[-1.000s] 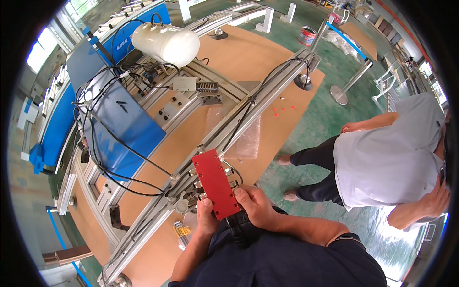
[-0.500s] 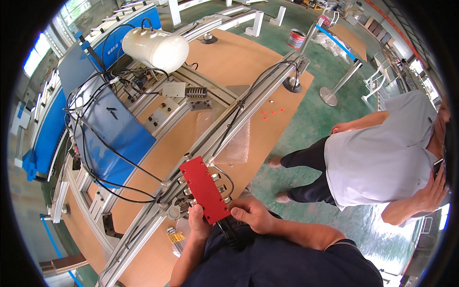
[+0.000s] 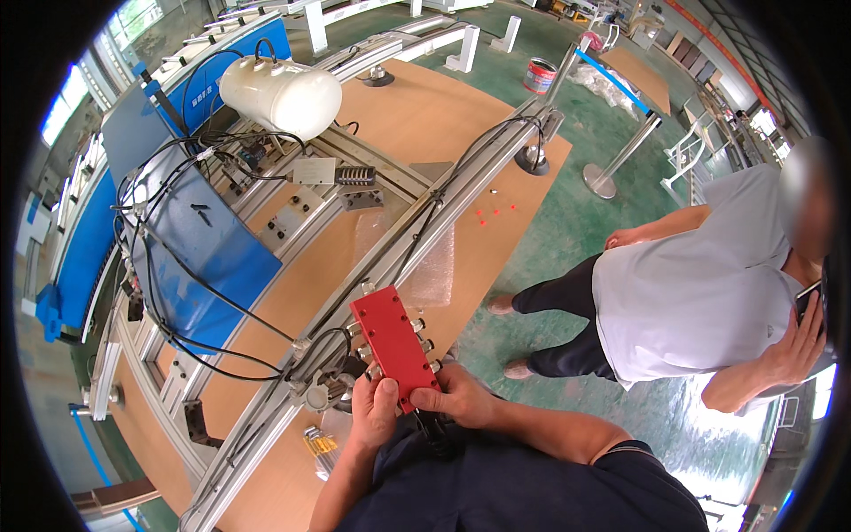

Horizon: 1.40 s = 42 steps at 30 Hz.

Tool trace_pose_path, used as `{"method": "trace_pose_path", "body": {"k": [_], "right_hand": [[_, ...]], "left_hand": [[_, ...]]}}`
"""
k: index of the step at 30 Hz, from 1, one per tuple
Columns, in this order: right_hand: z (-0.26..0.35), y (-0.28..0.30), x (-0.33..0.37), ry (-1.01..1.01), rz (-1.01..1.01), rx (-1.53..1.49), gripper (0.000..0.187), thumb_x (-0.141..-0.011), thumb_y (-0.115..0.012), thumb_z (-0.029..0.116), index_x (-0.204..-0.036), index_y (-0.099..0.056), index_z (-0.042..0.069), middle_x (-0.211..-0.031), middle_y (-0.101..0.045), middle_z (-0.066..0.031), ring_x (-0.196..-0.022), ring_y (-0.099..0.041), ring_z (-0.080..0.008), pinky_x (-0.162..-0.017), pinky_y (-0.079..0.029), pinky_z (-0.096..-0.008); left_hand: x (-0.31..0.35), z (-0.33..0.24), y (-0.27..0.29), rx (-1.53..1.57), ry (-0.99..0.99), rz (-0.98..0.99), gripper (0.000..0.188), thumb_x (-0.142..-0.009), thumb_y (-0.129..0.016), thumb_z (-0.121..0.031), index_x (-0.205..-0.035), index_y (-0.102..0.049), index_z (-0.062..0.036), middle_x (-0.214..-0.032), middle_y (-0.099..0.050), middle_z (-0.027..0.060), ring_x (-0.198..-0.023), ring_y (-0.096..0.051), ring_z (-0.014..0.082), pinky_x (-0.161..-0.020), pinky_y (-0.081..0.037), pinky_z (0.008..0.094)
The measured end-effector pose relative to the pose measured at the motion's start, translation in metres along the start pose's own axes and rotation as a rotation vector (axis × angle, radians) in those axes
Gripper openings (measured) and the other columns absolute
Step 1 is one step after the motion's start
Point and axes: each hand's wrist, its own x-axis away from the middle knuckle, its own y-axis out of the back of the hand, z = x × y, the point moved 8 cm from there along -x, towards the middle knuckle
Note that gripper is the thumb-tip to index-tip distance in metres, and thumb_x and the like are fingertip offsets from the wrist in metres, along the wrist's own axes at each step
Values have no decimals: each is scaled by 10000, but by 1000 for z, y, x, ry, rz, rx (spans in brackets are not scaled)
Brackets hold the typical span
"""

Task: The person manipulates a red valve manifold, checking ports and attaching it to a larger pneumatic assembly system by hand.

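Observation:
Between my hands is a red rectangular manifold block [image 3: 386, 335] with small bolt holes and silvery fittings along both long sides. It tilts, its far end leaning left. My left hand [image 3: 376, 410] grips its near left corner, thumb on top. At the near right corner, my right hand [image 3: 464, 399] grips it with the thumb over the edge. The fingers beneath are hidden. A black part [image 3: 434, 433] shows below the block's near end, against my dark clothes. Just left of the block, a round pale fitting [image 3: 316, 397] sits by the aluminium frame rail [image 3: 397, 264].
Black cables loop over a blue metal cover [image 3: 208, 257] at left, near a white cylindrical tank [image 3: 282, 96]. Brown board [image 3: 417, 97] lies under the frame, with small red bits [image 3: 497, 213] on it. A person in a grey shirt [image 3: 683, 293] stands at right, holding a phone.
The red manifold block has shifted slightly right and turned a little, with both hands still on it. My left thumb now lies more over its near end. The whole view has shifted slightly.

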Motion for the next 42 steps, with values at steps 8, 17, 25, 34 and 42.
{"method": "trace_pose_path", "body": {"k": [8,17,25,34,42], "right_hand": [[5,19,10,0,-215,-107,361,-888,-618,349,-933,-663,-6,-836,-629,-24,-769,-528,-74,-680,-420,-234],[-3,21,10,71,-286,-71,333,-886,-624,333,-889,-664,3,-742,-580,14,-689,-487,-58,-598,-394,-234],[10,15,14,79,-215,-55,366,-887,-611,336,-961,-652,-20,-843,-623,-18,-773,-536,-78,-653,-429,-241],[9,21,21,224,-292,-116,313,-889,-575,240,-1049,-618,-25,-965,-645,-58,-858,-580,-113,-748,-458,-255],[16,37,31,338,-378,17,420,-861,-566,325,-1075,-592,-35,-937,-632,-70,-820,-570,-131,-706,-442,-259]], "left_hand": [[-2,-22,6,-206,-233,-129,323,-891,-583,-252,-1020,-546,42,-874,-569,89,-725,-519,135,-615,-414,238],[5,-28,-1,-354,-378,-178,160,-846,-572,-41,-973,-531,48,-909,-562,159,-752,-567,216,-647,-455,297],[15,-59,-16,-630,-668,-248,174,-774,-569,85,-936,-529,36,-823,-581,181,-667,-585,281,-571,-473,303],[11,-64,-27,-622,-694,-240,224,-694,-587,99,-895,-610,1,-792,-580,145,-622,-598,272,-514,-476,330],[9,-57,-35,-583,-765,-218,289,-667,-598,52,-942,-629,-29,-757,-551,99,-569,-562,246,-476,-450,330]]}}
